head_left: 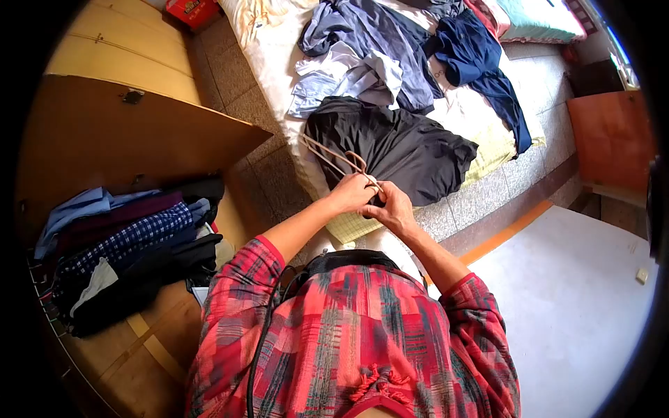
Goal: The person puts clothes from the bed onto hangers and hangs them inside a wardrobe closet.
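Hanger (325, 148), brown, one: lay aslant over the near left part of a black garment (404, 146), at the near end of the bed (300, 155). Left hand (350, 193): fingers closed on the hanger's near end. Right hand (396, 207): fingers bent inward, touching the left at the same end; whether they gripped hanger, cloth or both could not be told.

Risks, as judged: the garment, loose and bunched, might have slid off the near edge if pulled by one fold. The hook (358, 161), upright over the cloth, might have snagged a crease. The hanger, held at one end only, might have swivelled. Dark cable (263, 341), hanging down the shirt front (341, 327): might have caught a sleeve or the hanger.

Surroundings: pale clothes (334, 78) and a grey-blue garment (369, 35) just beyond the black one, crowding its far side; navy garment (477, 59), far right, trailing over the bed's edge. Left: brown door (118, 139), open, jutting between bed and yellow cabinet front (118, 42); folded clothes (132, 237) heaped near it. Right: white panel (557, 306), narrowing the floor on that side.
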Tool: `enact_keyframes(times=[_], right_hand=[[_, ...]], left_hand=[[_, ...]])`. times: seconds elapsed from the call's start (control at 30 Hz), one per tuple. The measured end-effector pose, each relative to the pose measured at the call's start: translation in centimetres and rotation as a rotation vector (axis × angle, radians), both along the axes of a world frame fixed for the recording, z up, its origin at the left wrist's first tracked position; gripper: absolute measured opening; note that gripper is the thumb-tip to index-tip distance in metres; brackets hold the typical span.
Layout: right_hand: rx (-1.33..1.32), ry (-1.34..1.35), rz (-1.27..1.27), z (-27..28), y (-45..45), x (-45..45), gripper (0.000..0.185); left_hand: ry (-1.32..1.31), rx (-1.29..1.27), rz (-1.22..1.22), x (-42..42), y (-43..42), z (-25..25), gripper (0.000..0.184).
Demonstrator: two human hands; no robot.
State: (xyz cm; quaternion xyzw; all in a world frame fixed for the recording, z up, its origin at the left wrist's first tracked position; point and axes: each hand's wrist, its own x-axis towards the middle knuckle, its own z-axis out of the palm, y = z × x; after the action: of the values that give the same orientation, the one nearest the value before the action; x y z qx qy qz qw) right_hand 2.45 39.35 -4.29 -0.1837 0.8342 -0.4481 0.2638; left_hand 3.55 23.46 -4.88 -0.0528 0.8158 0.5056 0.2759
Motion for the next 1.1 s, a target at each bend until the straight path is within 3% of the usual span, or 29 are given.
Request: enact_keyframes(times=[0.07, 0.13, 0.17, 0.23, 0.3, 0.37, 0.4, 0.47, 0.5, 0.57, 0.63, 0.73, 0.77, 0.9, 0.97, 1.03, 1.07, 1.1], right_hand=[[-0.054, -0.090, -0.188, -0.8, -0.5, 0.0, 0.036], [-0.187, -0.004, -0.239, -0.6, -0.2, -0.7, 0.038], [-0.211, 0.004, -0.264, -0.5, 0.2, -1.3, 0.036], [-0.218, -0.116, -0.309, 0.9, 0.6, -2.7, 0.034], [-0.429, -0.258, -0.325, 3.8, 0.3, -3.7, 0.034], [-0.529, -0.361, -0.247, 7.0, -0.2, -4.9, 0.024], [-0.582, -0.388, -0.247, 8.7, -0.8, -5.3, 0.026], [-0.657, -0.434, -0.217, 12.6, -1.5, -6.2, 0.024], [-0.779, -0.422, -0.186, 14.2, -1.7, -6.7, 0.028], [-0.806, -0.488, -0.188, 19.3, -2.0, -6.9, 0.033], [-0.788, -0.387, -0.161, 24.0, -1.8, -7.0, 0.030], [-0.735, 0.094, -0.157, 29.7, -0.6, -7.4, 0.005], [-0.679, 0.303, -0.202, 31.4, -0.1, -7.5, 0.008], [-0.791, 0.379, -0.351, 35.3, 3.6, -9.9, 0.017], [-0.827, 0.402, -0.349, 35.5, 5.5, -11.6, 0.017], [-0.768, 0.366, -0.333, 34.6, 7.8, -13.8, 0.015], [-0.757, 0.349, -0.365, 33.9, 8.6, -14.8, 0.012], [-0.749, 0.363, -0.409, 33.3, 8.8, -15.0, 0.006]], left_hand=[[0.016, -0.010, 0.010, -0.1, -0.1, -0.5, 0.023], [-0.041, 0.497, 0.160, -0.2, -0.5, 0.2, 0.028], [-0.144, 0.631, 0.202, 0.0, -1.2, 0.5, 0.038], [-0.095, 0.628, 0.190, 0.0, -3.1, 2.2, 0.045], [0.098, 0.161, 0.034, 0.1, -4.9, 1.3, 0.065], [0.328, -0.062, 0.041, 0.0, -4.8, -0.2, 0.070], [0.341, -0.054, 0.040, -0.5, -4.5, -0.4, 0.070], [0.623, -0.050, 0.045, -1.6, -3.4, -0.4, 0.055], [0.636, -0.040, 0.046, -1.9, -2.9, -0.3, 0.055], [0.679, -0.272, 0.119, -2.4, -2.1, 0.0, 0.034], [0.752, -0.254, 0.222, -2.7, -2.2, 0.5, 0.027], [0.848, -0.265, 0.523, -2.8, -3.9, 1.6, 0.015], [0.913, -0.254, 0.573, -2.9, -5.1, 2.1, 0.013], [0.939, -0.350, 0.652, -1.9, -10.7, 3.7, 0.010], [0.904, -0.272, 0.681, -0.6, -12.4, 7.6, 0.016], [0.778, -0.024, 0.760, -0.1, -16.4, 6.1, 0.020], [0.666, 0.080, 0.739, 1.0, -17.7, 8.0, 0.026], [0.727, 0.219, 0.713, 1.8, -18.4, 9.3, 0.025]])
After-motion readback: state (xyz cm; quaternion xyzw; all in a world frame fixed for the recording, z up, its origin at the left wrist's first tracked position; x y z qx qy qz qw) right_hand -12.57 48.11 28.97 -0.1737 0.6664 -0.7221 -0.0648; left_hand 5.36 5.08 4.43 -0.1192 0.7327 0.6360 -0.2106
